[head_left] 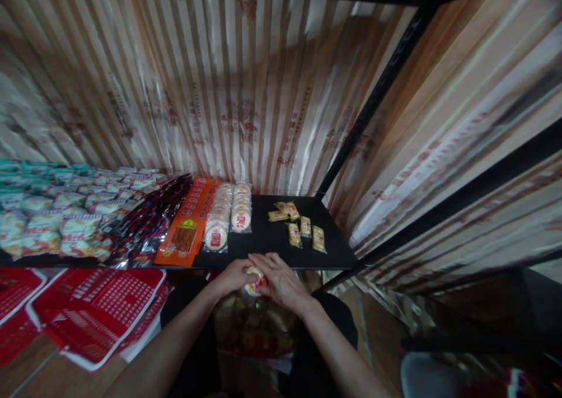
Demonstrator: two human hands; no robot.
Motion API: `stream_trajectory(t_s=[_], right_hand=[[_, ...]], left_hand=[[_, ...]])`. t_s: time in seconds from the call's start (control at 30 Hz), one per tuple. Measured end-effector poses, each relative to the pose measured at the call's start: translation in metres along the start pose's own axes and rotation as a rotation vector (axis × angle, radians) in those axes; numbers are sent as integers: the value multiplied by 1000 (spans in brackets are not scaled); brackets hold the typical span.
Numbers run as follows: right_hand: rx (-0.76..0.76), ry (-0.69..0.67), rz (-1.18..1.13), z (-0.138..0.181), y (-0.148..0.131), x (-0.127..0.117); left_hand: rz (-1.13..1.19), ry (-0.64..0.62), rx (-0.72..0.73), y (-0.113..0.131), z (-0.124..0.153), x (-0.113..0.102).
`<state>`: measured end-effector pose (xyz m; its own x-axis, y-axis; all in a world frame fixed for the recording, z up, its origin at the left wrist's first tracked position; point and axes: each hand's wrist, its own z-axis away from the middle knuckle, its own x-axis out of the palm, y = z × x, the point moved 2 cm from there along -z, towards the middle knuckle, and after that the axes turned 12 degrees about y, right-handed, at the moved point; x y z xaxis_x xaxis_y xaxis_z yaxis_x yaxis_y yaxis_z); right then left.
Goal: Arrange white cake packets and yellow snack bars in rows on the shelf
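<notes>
Both hands meet around a small white snack packet (252, 285) with a red and yellow label, just in front of the black shelf (259, 249). My left hand (235, 276) is closed on its left side. From the right, my right hand (278, 280) covers its top and side with bent fingers. Below the hands, a clear bag of packaged food (257, 328) sits between the knees. Behind them on the shelf, round white packaged cakes (216, 236) stand in two rows. Several small yellow packets (306, 227) lie scattered to the right.
Left along the shelf are an orange snack pack (188, 225), dark shiny packets (147, 219) and many white snack bags (79, 231). Red baskets (99, 304) stand on the floor at lower left. A black shelf post (373, 102) slants up on the right.
</notes>
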<state>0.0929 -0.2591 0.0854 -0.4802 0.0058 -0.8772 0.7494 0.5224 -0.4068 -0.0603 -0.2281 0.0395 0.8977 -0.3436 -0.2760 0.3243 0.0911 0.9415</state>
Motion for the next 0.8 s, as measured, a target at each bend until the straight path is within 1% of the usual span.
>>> stream_trajectory(t_s=[0.07,0.13,0.2,0.27,0.33,0.4,0.47,0.53,0.57,0.6,0.7,0.8], right_hand=[[3,-37,-8,-6,-4,-1],[35,-46,-22,-11,-4,-2],[92,-24,-57,-16,-1,-3],[185,22,-141,-19,5,-2],[324,97,-273,-23,14,4],[482,189,-417,-28,23,14],[628,282,-528,-33,31,26],[737,358,-595,-40,38,38],[780,385,-606,-44,41,43],[816,401,-600,-48,43,47],[882,402,-509,-61,47,57],[907,379,-402,-74,48,62]], left_hand=[[-87,-40,29,4,-3,-5],[-85,-49,21,9,-4,-11],[33,-29,-12,15,-4,-16],[184,18,-67,19,-2,-20],[269,95,-111,21,-1,-22],[276,207,-119,19,-1,-21],[225,383,-90,15,-2,-17],[118,580,-24,11,-2,-13],[51,657,17,9,-2,-9],[-15,706,57,7,-2,-5],[-177,767,138,1,-2,6],[-288,782,159,-8,-8,13]])
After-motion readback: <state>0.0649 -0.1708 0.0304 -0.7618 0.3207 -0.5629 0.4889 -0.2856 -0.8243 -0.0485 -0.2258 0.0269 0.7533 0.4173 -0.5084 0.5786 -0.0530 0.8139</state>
